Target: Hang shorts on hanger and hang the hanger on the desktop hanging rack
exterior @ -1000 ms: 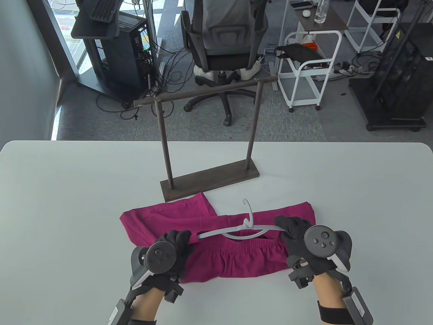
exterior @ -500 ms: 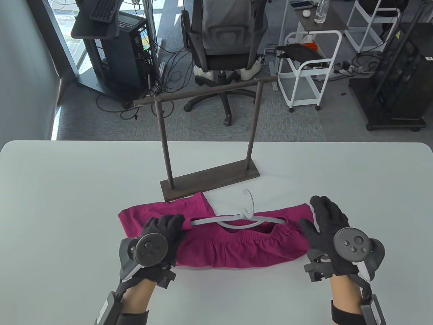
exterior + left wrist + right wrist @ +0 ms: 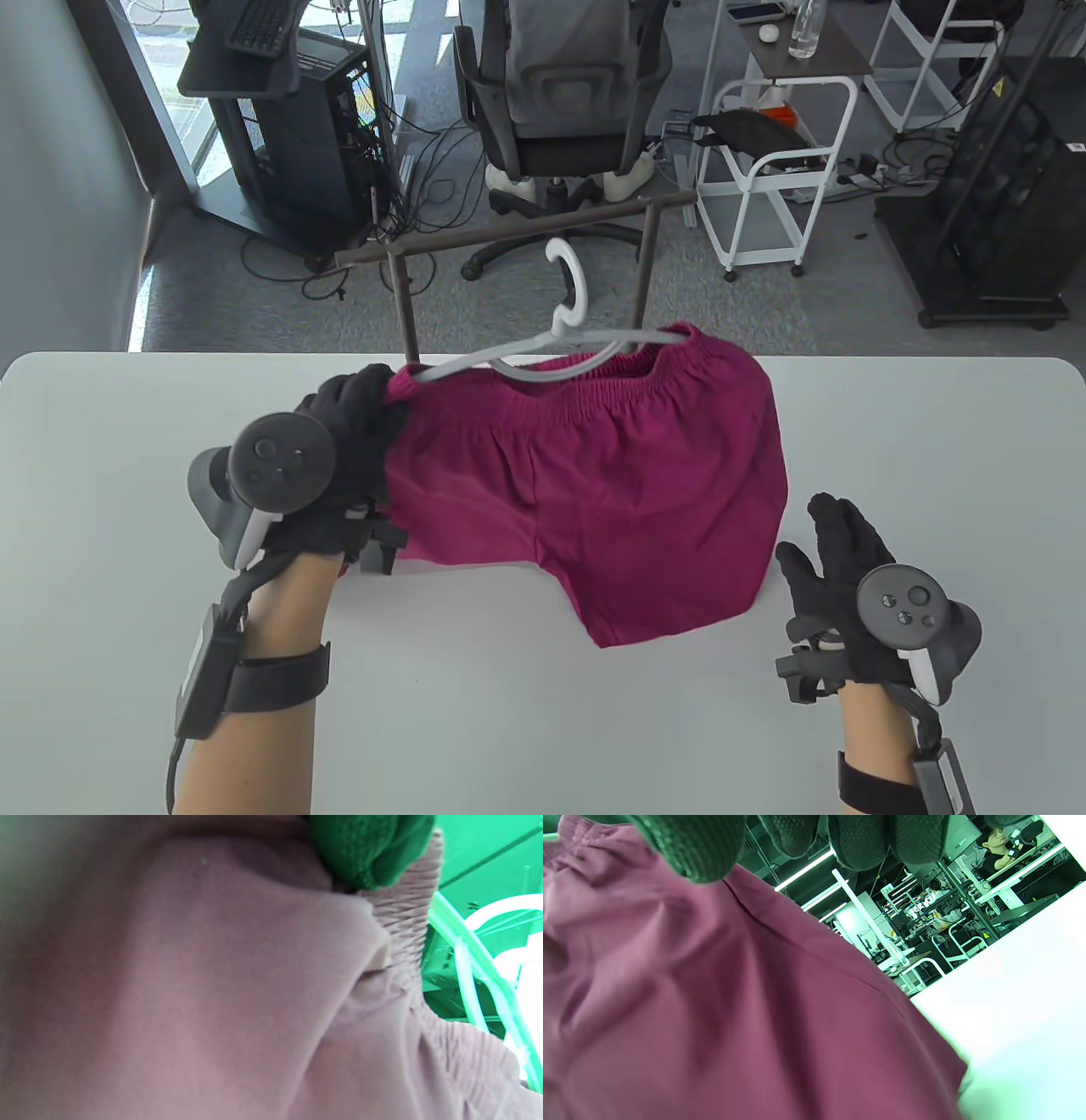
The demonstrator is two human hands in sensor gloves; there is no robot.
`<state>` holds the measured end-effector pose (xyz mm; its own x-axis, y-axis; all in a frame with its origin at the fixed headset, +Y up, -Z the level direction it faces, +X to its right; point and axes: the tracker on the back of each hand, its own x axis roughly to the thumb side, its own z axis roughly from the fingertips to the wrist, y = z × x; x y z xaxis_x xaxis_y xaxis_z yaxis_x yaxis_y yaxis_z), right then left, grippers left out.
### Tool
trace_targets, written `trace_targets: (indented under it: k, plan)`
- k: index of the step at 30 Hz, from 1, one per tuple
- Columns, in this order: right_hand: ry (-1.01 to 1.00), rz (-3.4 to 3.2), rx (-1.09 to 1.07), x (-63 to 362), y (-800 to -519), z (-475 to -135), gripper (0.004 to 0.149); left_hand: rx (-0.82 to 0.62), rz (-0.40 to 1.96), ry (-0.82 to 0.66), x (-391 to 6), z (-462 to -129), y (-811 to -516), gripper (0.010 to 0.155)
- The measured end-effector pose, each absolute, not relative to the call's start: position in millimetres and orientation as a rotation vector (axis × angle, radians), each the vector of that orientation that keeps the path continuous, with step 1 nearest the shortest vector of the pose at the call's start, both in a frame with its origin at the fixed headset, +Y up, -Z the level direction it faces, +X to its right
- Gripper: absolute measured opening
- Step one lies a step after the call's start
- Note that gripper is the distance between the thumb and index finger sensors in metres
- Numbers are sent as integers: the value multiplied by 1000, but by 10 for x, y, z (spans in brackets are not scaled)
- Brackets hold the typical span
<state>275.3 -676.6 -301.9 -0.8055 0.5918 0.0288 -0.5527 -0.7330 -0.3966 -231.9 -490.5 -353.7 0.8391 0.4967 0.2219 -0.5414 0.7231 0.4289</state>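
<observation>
The magenta shorts (image 3: pixel 611 492) hang by their elastic waistband from a grey plastic hanger (image 3: pixel 543 340), lifted off the white table (image 3: pixel 110 509). My left hand (image 3: pixel 356 424) grips the hanger's left end together with the waistband. The hanger's hook (image 3: pixel 573 284) points up, just below the top bar of the dark wooden rack (image 3: pixel 509 233), whose posts stand behind the shorts. In the left wrist view the cloth (image 3: pixel 191 984) fills the frame, with the hanger arm (image 3: pixel 479 967) at the right. My right hand (image 3: pixel 836 560) hovers open, low and to the right of the shorts (image 3: pixel 712 1005), holding nothing.
Beyond the table's far edge stand an office chair (image 3: pixel 560 110), a white rolling cart (image 3: pixel 772 161) and a computer stand (image 3: pixel 280 127). Bare tabletop lies to the left and right of the hands.
My left hand has raised the hanger with the shorts off the table toward the rack's bar. My right hand let go of the hanger's right end, drew back to the right and opened.
</observation>
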Motion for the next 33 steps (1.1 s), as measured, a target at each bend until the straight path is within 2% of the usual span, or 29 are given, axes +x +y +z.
trace_targets:
  k: [1, 5, 11, 20, 33]
  plan:
    - [-513, 2464, -128, 2747, -6769, -3026, 75, 500, 575, -63, -2363, -3582, -4771, 57]
    - [-504, 2474, -127, 2740, -6772, -3028, 75, 447, 619, -1, -2462, -3682, -4549, 57]
    - [-490, 2494, -122, 2710, -6782, -3032, 75, 358, 653, 90, -2582, -3831, -4513, 57]
    - [-445, 2537, -82, 2624, -6809, -3062, 75, 202, 722, 200, -2798, -4079, -4972, 57]
    - [-403, 2594, -73, 2565, -6856, -3102, 75, 112, 748, 257, -2979, -4201, -5562, 57]
